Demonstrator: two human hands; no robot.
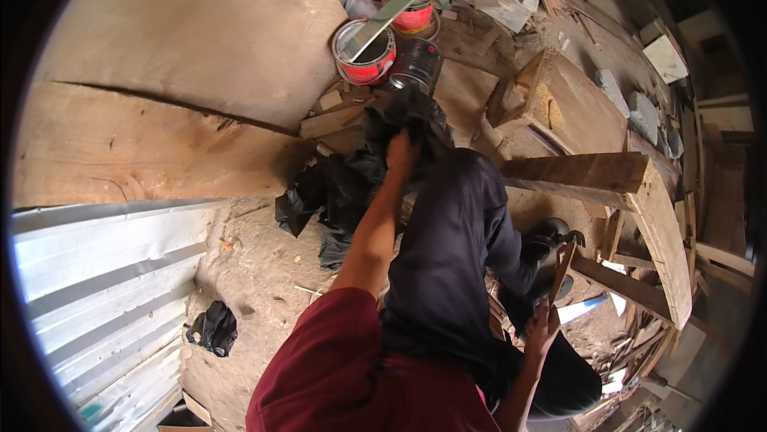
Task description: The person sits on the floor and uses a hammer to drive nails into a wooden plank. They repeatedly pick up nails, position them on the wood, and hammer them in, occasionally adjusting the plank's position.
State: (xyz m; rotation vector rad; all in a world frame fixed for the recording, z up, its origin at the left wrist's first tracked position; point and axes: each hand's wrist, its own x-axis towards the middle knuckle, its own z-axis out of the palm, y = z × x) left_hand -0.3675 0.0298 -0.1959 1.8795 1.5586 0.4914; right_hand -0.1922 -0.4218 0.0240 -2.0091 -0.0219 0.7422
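Note:
My left hand (402, 154) reaches forward past my knee and is closed on a crumpled black plastic bag (339, 188). Part of the bag bunches up ahead of my fingers and the rest spreads over the ground to the left. Low on the right, my right hand (542, 326) grips the wooden handle of a hammer (564, 271). The hammer's dark, curved head points away from me, close to my dark shoe (545, 234). Just beyond the bag lies a dark metal can (416, 63).
Two red paint buckets (366, 69) stand at the far side, a board strip across them. Wooden boards (152, 144) and corrugated metal (104, 272) flank the left. At right are a wooden frame (663, 240), a wooden box (571, 108) and scrap wood. Another black plastic piece (213, 328) lies lower left.

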